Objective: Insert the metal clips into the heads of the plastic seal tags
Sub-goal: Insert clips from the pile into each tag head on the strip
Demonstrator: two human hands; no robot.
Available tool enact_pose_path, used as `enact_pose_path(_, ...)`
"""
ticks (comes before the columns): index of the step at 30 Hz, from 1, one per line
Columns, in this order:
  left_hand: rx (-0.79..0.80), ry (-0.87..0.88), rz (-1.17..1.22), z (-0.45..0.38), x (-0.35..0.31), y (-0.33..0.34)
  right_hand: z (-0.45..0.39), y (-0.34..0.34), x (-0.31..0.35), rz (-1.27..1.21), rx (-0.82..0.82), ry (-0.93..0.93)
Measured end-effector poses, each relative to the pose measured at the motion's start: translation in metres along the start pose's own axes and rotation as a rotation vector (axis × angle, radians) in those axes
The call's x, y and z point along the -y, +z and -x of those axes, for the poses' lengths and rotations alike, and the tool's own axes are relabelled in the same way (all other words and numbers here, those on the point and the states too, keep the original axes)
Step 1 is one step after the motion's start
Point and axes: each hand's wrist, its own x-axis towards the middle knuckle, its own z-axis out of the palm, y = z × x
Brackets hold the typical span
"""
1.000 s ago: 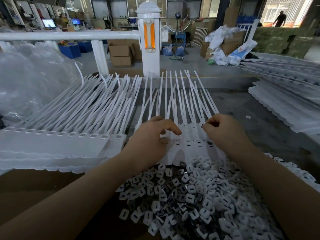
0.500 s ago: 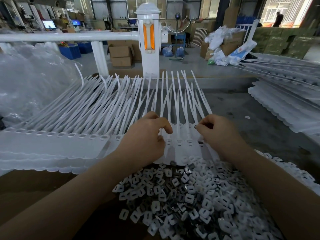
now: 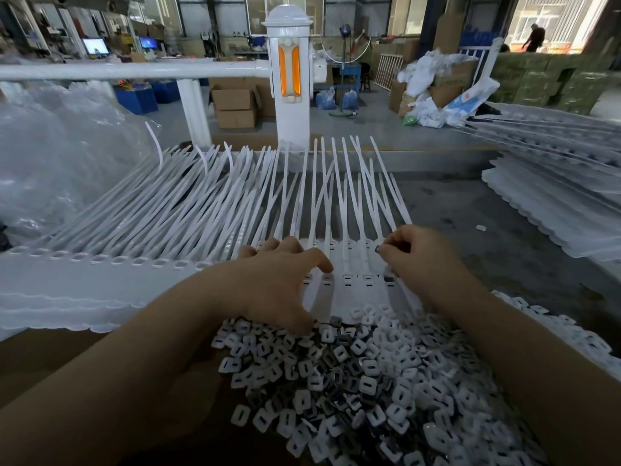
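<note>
- At nine o'clock, a long stack of white plastic seal tags (image 3: 100,277) lies across the surface, heads toward the person and thin tails fanning away toward eleven o'clock. That likely keeps every head slot within reach along one edge.
- Behind it, at ten o'clock, sits a heap of clear plastic bags (image 3: 57,156), out of the working area.
- Left of centre, the left hand (image 3: 268,284) rests on a fanned strip of joined white seal tags (image 3: 349,284). Its fingers are spread and mostly straight, the index tip pressing down beside a head slot. Judging by this, it pins the strip flat so the heads do not shift while a clip goes in.
- At six o'clock, a loose pile of small grey metal clips and white square plastic pieces (image 3: 363,381) lies just below the strip. It touches the strip's near edge, so the supply is a short reach from either hand.
- Right of centre, the right hand (image 3: 423,264) has its fingers curled in. It pinches a small dark metal clip (image 3: 379,250) between thumb and fingertip, just above the rightmost heads of the strip. It appears poised to push the clip into a slot there.
- At two to three o'clock, more stacks of white seal tags (image 3: 554,203) rest on the grey surface (image 3: 470,237), well apart from the hands. I cannot tell whether these are finished or waiting.
</note>
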Motion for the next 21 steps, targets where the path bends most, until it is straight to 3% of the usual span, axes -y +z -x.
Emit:
enact_pose_path(5, -0.023, 0.103, -0.013, 0.004, -0.005, -0.002, 0.000, 0.000, 0.001, 0.006, 0.001, 0.009)
enact_pose_path(18, 0.169, 0.481, 0.044, -0.003, -0.042, 0.042, 0.001, -0.001, 0.003, 0.032, -0.007, 0.028)
enact_pose_path(21, 0.239, 0.541, 0.165, -0.001, -0.047, 0.040, 0.002, -0.001, 0.004, 0.042, -0.004, 0.036)
